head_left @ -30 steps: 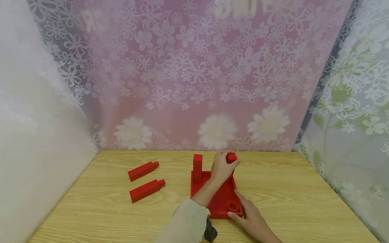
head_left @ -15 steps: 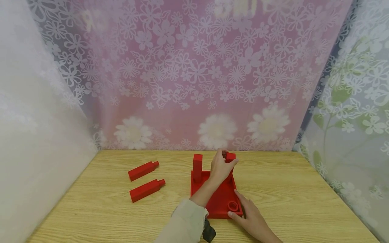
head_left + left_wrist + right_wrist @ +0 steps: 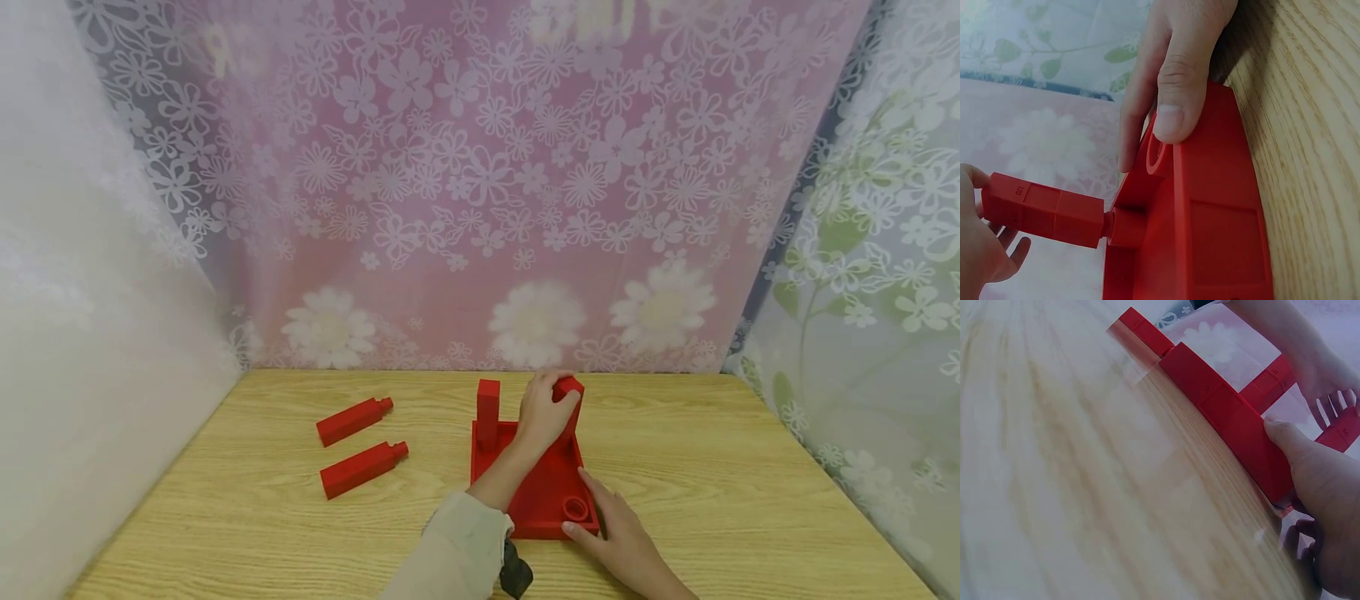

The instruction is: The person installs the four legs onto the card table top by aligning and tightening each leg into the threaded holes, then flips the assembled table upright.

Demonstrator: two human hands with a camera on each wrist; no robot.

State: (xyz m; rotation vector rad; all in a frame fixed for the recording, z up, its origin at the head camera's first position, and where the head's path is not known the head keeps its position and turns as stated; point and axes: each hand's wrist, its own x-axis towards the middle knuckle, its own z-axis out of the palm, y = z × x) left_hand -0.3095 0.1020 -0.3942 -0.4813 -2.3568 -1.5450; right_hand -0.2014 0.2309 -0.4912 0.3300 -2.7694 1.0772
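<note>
A red, shallow square base lies on the table, with a round ring socket at its near right corner. One red square leg stands upright at its far left corner. My left hand grips the top of another red leg at the far right corner. In the left wrist view this leg's narrow neck meets a socket, with a short part of the neck showing. My right hand holds the base's near right corner, thumb on the rim and fingers along the side.
Two more red legs lie on the wooden table at the left, a far one and a nearer one, narrow ends pointing right. A flowered pink cloth hangs behind the table. Pale sheets stand at both sides.
My left hand has shifted its fingers around the leg's top, and the leg has turned slightly. The base, my right hand and the other legs have stayed in place.
</note>
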